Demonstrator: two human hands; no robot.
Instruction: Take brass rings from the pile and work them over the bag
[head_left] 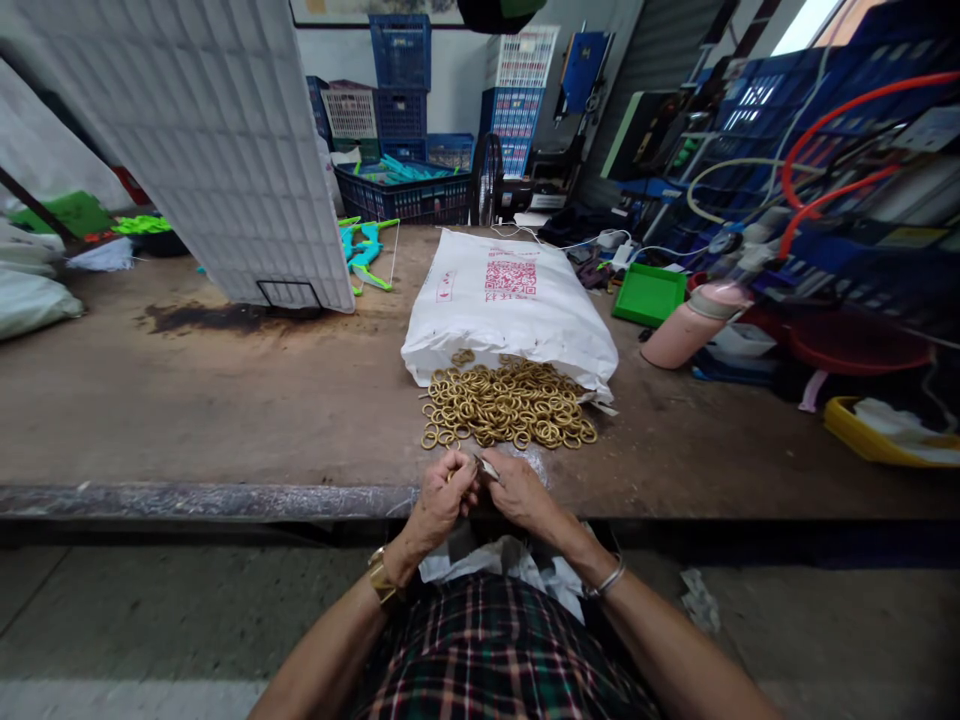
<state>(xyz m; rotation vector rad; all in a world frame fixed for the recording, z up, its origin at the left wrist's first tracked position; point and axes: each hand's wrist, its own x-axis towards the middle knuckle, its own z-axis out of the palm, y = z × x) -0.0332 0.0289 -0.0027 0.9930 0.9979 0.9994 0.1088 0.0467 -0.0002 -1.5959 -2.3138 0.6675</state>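
Observation:
A heap of brass-coloured rings (517,405) spills from the mouth of a white sack (480,290) with red print. At the table's front edge, just below the heap, my two hands meet. My left hand (446,495) is closed, with a bit of ring colour showing at its fingers. My right hand (517,490) is closed around a small tool or blade (489,468), whose tip points toward the left fingers; its exact shape is too small to tell.
A white ribbed panel (225,150) stands on the table (300,420) at the left, with toy bows (367,255) behind it. To the right are a green tray (649,294), a pink bottle (682,330) and a yellow tray (885,440). Crates (401,60) are stacked behind.

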